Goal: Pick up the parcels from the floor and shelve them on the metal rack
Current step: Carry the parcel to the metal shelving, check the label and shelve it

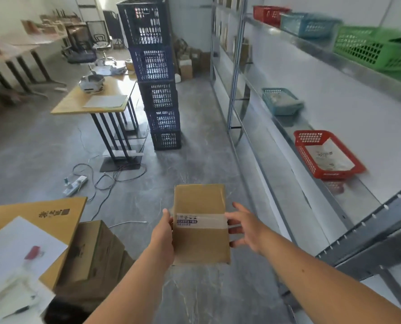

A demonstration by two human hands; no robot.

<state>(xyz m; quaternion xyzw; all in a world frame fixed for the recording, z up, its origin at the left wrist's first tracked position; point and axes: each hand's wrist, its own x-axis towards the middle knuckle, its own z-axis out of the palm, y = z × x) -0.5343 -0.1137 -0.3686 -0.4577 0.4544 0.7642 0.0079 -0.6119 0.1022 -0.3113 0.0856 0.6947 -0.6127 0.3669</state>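
Note:
A flat brown cardboard parcel [200, 239] with a clear tape band and a printed label across its middle is held in the air above the floor. My left hand [163, 237] grips its left edge. My right hand [246, 228] touches its right edge with the fingers spread. The metal rack [288, 139] runs along the right wall. On its shelves stand a red basket [299, 146] holding a pale packet and a blue basket [268, 94]. More cardboard boxes [94, 253] sit at the lower left.
Red, blue and green baskets [358, 46] line the top shelf. A tall stack of dark blue crates [157, 90] stands ahead. A wooden table [99, 97] is at left, with cables and a power strip [74, 183] on the floor. A grey rack post [368, 232] is close on my right.

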